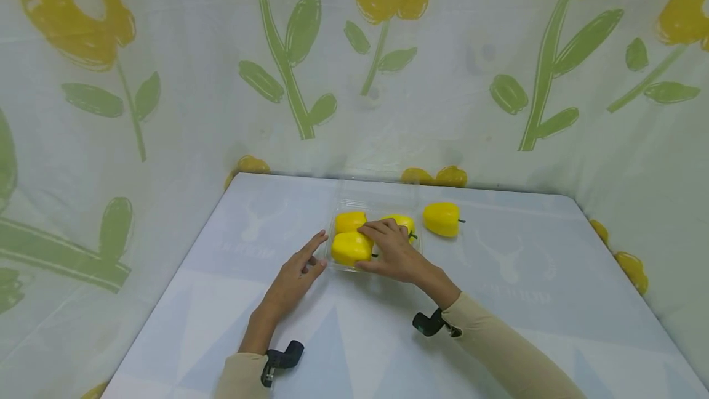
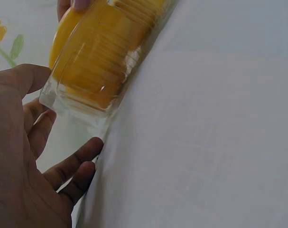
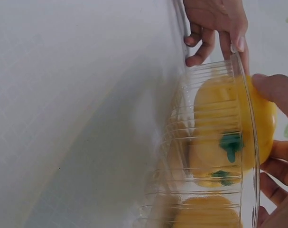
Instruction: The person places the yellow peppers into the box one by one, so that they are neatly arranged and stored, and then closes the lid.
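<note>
A clear plastic container point(image 2: 49, 97) sits on the table with yellow bell peppers in it. My right hand point(image 1: 396, 254) reaches over it and grips the front-left pepper point(image 1: 350, 249), thumb at its near side and fingers over its stem end. Behind that one lies another pepper point(image 1: 350, 221), and a third point(image 1: 407, 222) is to the right, partly hidden by my right hand. At the container's left end is my left hand point(image 1: 292, 279), fingers spread and loosely bent, with the thumb right at the clear rim. Green stems point(image 3: 231, 142) show through the ribbed wall.
One more yellow pepper point(image 1: 441, 220) lies on the table right of the container. The container's clear lid point(image 1: 376, 193) is folded back toward the table's far edge. A flowered curtain point(image 1: 443, 79) hangs behind and along the sides of the pale table point(image 1: 498, 337).
</note>
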### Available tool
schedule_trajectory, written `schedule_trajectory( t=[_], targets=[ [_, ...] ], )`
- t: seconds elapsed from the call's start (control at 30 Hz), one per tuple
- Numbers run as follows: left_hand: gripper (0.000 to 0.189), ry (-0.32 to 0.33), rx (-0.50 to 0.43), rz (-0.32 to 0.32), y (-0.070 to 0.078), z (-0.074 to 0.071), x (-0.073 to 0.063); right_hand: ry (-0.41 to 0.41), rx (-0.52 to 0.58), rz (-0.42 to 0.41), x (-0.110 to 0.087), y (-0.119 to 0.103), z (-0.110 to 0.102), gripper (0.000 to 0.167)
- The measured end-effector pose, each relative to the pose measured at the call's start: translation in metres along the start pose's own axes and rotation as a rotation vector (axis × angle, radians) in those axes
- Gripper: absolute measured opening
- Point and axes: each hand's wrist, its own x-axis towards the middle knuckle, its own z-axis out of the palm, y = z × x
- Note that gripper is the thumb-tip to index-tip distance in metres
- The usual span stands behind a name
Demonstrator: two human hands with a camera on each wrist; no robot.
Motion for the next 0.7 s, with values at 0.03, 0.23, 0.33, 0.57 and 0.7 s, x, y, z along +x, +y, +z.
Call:
schedule_trajectory(
  t=[0.03,0.23,0.33,0.57,0.7],
  targets=[
    [0.057,0.000,-0.001,-0.002,0.0006,0.0000,0.0000,0.000,0.000,0.000,0.0001,0.0003,0.0000,0.071],
    [0.057,0.007,0.002,-0.012,0.0025,-0.0005,-0.0005,-0.005,0.009,-0.001,0.0006,0.0005,0.0001,0.066],
    [0.058,0.006,0.007,-0.016,0.0022,-0.0002,0.0001,-0.013,0.012,0.005,0.0001,0.0001,0.0009,0.066],
    [0.058,0.007,0.003,-0.012,0.0015,0.0009,0.0005,-0.017,0.012,0.014,-0.0025,0.0004,0.0026,0.069],
    [0.057,0.011,0.002,-0.009,0.0018,0.0008,-0.0002,-0.018,0.018,0.017,-0.0029,0.0015,0.0030,0.071]
  ],
)
